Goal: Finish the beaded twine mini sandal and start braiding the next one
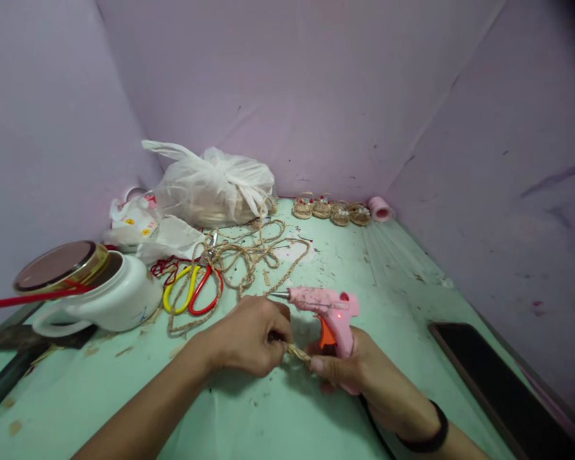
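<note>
My left hand [253,335] is closed, its fingertips pinching a short piece of braided jute rope [298,352]. The braid's other end meets the thumb of my right hand [359,370]. That hand is also closed around the handle of a pink hot glue gun [322,299] with an orange trigger and a small lit red light. The gun's metal nozzle points left, just above my left knuckles. From behind my left hand, a long jute cord [249,255] runs in loose loops over the table. Scissors [194,291] with yellow and red handles lie among the loops.
At left stands a white mug [124,294] with a gold-rimmed lid [60,265] and a red stick. A tied white plastic bag [215,185] sits at the back. Several small jute ornaments [322,207] line the wall beside a pink spool [379,209]. A phone [489,377] lies right.
</note>
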Action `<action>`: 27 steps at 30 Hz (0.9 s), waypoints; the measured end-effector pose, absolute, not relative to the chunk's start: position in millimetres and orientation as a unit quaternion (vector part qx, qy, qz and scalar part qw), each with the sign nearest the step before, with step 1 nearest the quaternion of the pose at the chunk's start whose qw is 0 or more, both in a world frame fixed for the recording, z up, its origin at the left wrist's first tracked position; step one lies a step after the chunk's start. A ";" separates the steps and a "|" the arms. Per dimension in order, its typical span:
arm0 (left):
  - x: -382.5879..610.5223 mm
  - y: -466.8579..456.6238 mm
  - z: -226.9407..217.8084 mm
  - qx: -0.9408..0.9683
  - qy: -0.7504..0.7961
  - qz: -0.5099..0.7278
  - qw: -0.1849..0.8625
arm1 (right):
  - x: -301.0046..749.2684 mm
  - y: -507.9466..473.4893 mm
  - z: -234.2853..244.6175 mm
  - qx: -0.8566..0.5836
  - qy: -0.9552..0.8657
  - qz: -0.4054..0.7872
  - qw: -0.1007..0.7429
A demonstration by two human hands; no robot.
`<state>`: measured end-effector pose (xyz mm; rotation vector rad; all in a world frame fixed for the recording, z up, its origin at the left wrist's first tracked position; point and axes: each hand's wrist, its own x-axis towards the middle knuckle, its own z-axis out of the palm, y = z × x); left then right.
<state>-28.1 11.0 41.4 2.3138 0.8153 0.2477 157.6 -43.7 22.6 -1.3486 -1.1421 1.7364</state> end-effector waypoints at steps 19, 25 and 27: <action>12.3 -15.4 27.3 0.378 0.504 0.291 0.720 | 153.6 -41.3 21.3 -0.504 -0.195 0.683 0.492; 25.1 -30.1 15.7 0.264 0.438 0.356 0.782 | 147.4 -44.9 21.0 -0.474 -0.182 0.708 0.491; 26.0 -33.0 16.4 0.246 0.442 0.361 0.784 | 143.9 -45.8 21.2 -0.462 -0.208 0.714 0.483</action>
